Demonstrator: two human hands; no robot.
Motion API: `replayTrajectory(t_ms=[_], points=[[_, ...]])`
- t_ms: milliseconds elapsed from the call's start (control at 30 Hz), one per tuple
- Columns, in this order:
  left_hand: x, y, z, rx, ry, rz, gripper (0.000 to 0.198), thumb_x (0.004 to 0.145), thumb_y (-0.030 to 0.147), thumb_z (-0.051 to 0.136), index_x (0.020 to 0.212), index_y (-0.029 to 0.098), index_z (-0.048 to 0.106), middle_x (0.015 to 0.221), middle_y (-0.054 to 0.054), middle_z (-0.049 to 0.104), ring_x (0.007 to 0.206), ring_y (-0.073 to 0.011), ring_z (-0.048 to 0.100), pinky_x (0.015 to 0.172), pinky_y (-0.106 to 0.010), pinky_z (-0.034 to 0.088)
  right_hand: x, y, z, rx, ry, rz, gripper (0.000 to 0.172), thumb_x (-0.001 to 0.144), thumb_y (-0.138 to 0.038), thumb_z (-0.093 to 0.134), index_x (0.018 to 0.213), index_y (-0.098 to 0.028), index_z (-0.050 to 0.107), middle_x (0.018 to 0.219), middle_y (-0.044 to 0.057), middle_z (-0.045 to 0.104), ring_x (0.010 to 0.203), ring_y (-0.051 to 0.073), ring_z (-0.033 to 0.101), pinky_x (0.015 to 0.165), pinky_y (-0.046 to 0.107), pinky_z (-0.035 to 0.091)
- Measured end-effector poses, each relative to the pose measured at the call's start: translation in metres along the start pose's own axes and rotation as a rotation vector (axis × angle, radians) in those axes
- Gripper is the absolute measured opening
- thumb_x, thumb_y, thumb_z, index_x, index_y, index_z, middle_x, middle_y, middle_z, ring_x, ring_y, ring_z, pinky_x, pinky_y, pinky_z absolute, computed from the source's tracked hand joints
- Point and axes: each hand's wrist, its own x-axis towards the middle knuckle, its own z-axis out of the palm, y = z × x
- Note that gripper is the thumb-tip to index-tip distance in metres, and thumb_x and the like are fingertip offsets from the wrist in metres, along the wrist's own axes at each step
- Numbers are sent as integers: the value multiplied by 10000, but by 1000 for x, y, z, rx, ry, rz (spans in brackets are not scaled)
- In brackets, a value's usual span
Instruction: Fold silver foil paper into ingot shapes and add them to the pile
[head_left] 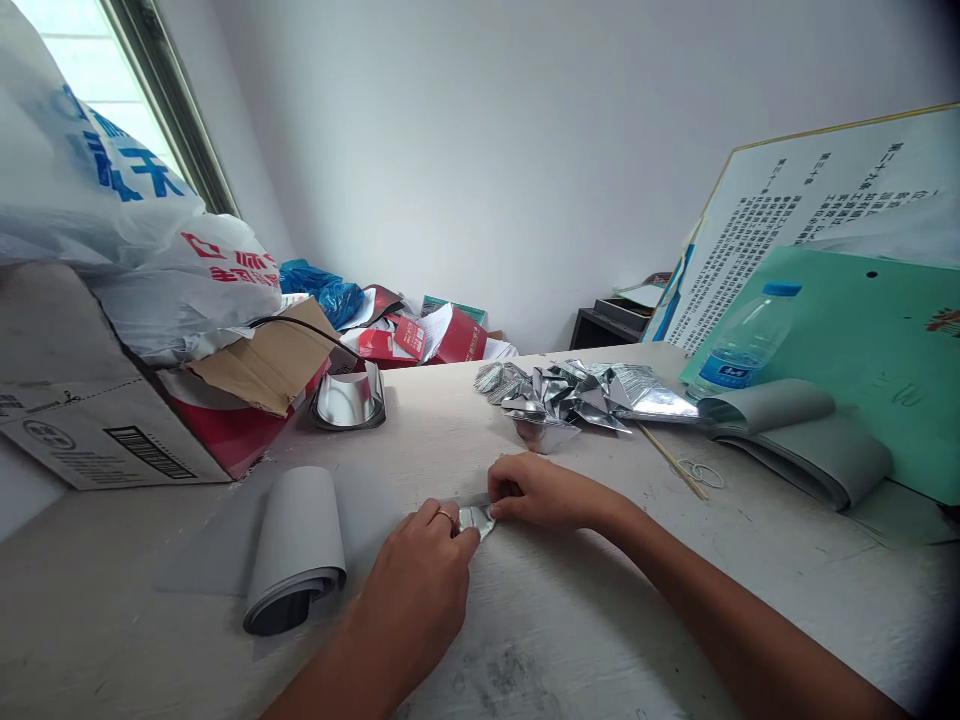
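Note:
A small silvery foil piece [477,519] lies on the pale tabletop between my two hands. My left hand [430,570], with a ring on one finger, pinches its left side between thumb and fingers. At its right edge my right hand [541,490] has thumb and fingertips closed on the foil, the other fingers curled. Just beyond is a heap of folded silver foil pieces [570,392], with a small clear bowl-like item at its front. Left of my left hand sits a grey-white roll of sheet [298,545].
A shiny metallic roll [347,400] stands at the back left beside a carton [97,400] with plastic bags. To the right are a thin stick [673,462], grey folded sheets [817,450], a water bottle [746,335] and a green folder [847,360].

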Motion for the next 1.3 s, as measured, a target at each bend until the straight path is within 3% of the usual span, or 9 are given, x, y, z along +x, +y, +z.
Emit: replayTrajectory(t_ms=[267, 800, 1300], points=[[-1, -1, 0, -16, 8, 24, 389, 875, 15, 395, 1032, 229, 679, 1012, -57, 612, 982, -237, 547, 817, -400, 498, 2, 1, 1, 6, 1, 88, 174, 796, -330, 673, 853, -166, 663, 800, -5, 631, 693, 94, 504, 568, 213, 299], [-1, 1, 0, 10, -6, 24, 390, 886, 33, 373, 1079, 204, 665, 1086, -70, 609, 1022, -250, 533, 876, -439, 504, 3, 3, 4, 40, 21, 79, 162, 761, -309, 676, 821, -164, 638, 759, -26, 607, 659, 78, 492, 561, 208, 303], [0, 3, -1, 21, 8, 30, 371, 886, 27, 392, 1066, 207, 662, 1038, -56, 610, 981, -247, 541, 830, -439, 522, 2, -3, 4, 20, 43, 118, 167, 750, -329, 675, 807, -176, 641, 767, -23, 623, 670, 84, 497, 566, 215, 294]])
